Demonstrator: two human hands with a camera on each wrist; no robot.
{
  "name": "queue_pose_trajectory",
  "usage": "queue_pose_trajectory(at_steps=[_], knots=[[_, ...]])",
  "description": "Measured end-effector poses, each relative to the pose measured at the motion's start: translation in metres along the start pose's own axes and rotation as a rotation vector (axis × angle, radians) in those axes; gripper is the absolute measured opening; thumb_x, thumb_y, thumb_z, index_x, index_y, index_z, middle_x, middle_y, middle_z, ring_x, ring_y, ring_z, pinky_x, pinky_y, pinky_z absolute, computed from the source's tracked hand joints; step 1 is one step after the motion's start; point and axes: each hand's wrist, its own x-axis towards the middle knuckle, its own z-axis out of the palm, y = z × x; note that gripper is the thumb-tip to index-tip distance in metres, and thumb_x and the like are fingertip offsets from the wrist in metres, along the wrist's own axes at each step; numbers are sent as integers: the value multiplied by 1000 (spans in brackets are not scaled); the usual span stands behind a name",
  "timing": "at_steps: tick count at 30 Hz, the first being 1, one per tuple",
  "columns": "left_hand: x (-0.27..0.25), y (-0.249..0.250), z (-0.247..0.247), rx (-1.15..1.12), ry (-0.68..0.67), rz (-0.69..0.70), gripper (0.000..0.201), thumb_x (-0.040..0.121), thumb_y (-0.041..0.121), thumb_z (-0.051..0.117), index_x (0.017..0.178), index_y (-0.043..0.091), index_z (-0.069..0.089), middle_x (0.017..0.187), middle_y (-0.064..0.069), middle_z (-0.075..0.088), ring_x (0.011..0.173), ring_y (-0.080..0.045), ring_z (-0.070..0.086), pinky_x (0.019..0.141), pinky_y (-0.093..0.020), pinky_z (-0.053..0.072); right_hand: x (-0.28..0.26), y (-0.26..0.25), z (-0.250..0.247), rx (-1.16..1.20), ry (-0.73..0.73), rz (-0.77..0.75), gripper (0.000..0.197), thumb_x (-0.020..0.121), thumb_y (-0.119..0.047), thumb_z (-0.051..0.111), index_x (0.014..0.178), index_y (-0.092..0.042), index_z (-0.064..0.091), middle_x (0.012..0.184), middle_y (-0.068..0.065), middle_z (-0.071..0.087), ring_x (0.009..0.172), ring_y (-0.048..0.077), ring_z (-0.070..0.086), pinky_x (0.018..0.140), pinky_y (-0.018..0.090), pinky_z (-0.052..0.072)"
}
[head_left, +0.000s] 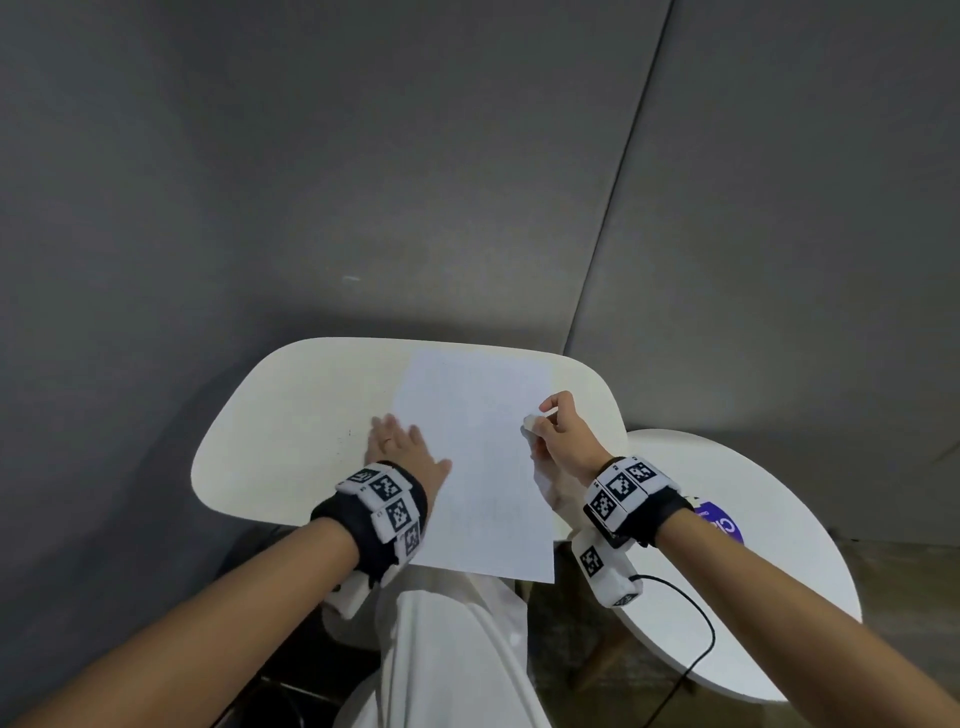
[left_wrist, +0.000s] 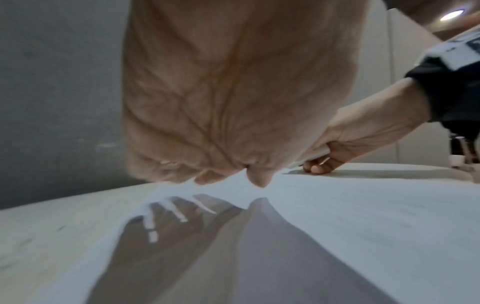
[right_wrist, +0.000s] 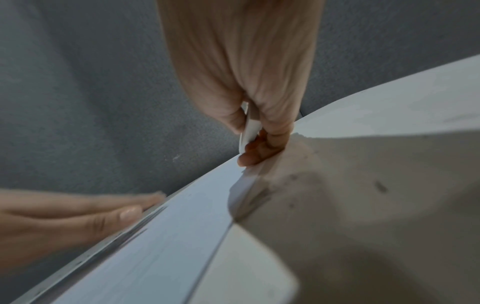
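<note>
Small white piece (head_left: 529, 422), eraser-like, is pinched between thumb and curled fingers of right hand (head_left: 563, 441) at the 3 o'clock edge of white sheet (head_left: 478, 467). Sheet is laid flat on white table (head_left: 291, 415), with its 6 o'clock end overhanging. Left hand (head_left: 402, 452), fingers straight, is pressed flat on the sheet's 9 o'clock edge.

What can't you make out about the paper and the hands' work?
- The small white thing in the right hand: fingers cover most of it in every view.
- The paper: any marks are too faint in the head view, blurred in the right wrist view.
- The purple label: cut off by the wristband, head view.
</note>
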Motion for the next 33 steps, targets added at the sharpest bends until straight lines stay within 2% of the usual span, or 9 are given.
queue_pose_trajectory(at_steps=[4, 6, 12, 18, 19, 24, 27, 30, 33], knots=[[-2, 35, -17, -41, -49, 608, 59, 106, 33, 23, 154, 10, -3, 161, -4, -13, 148, -23, -11, 119, -44, -1, 2, -2, 1, 63, 19, -7, 18, 95, -4, 29, 101, -21, 23, 70, 7, 45, 56, 19, 42, 59, 32, 44], [-2, 48, -15, -62, -172, 740, 57, 106, 30, 22, 154, 12, -3, 161, -1, -10, 148, -22, -10, 119, -46, 1, 1, -2, 0, 57, 42, -17, 20, 94, -1, 26, 102, -19, 22, 78, 9, 44, 61, 17, 41, 59, 31, 43], [21, 40, -5, -120, -4, 84, 73, 102, 49, 24, 153, 6, -5, 159, -14, -17, 147, -31, -13, 118, -40, -3, -2, -4, 1, 90, 32, -29, 17, 94, -3, 27, 102, -18, 22, 83, 6, 38, 67, 16, 38, 64, 31, 50], [-5, 27, 9, -72, 6, 812, 56, 106, 38, 17, 154, 25, -8, 158, 10, -19, 147, -15, -17, 120, -40, -5, 0, 1, 3, 33, 28, -67, 18, 94, -3, 25, 103, -18, 23, 93, 2, 36, 60, 13, 42, 59, 27, 46], [-6, 21, 11, -93, 18, 764, 57, 106, 37, 18, 154, 23, -9, 156, 10, -21, 147, -15, -16, 120, -37, -4, 0, 1, 3, 20, 21, -65, 17, 94, -4, 25, 103, -18, 23, 91, 1, 35, 57, 12, 42, 60, 28, 46], [4, -9, -11, 71, -65, -120, 64, 104, 39, 27, 153, 3, 11, 160, -18, 0, 147, -36, -6, 118, -42, -1, -1, -1, 1, -2, 7, -43, 15, 95, -7, 27, 106, -17, 24, 96, 7, 38, 59, 15, 43, 64, 29, 47], [-5, -8, -12, 234, 113, 184, 55, 105, 25, 24, 153, 4, 8, 161, -15, -1, 148, -32, -5, 118, -44, -1, -2, 1, 2, 28, 21, -19, 11, 96, -8, 29, 105, -16, 27, 95, 8, 42, 63, 16, 44, 63, 25, 47], [-18, -11, -12, 91, -60, 667, 59, 106, 33, 23, 154, 13, -4, 161, -2, -14, 148, -20, -11, 119, -39, 0, -5, 0, 3, 82, 27, -7, 8, 97, -10, 32, 105, -12, 30, 84, 8, 47, 63, 17, 45, 61, 23, 45], [-15, -21, 3, 53, -196, 680, 74, 102, 46, 30, 152, 13, -13, 157, 1, -26, 146, -17, -19, 119, -36, -4, -9, -1, -3, 104, 40, -9, 8, 98, -11, 35, 106, -9, 37, 78, 6, 52, 64, 21, 51, 61, 23, 46]])
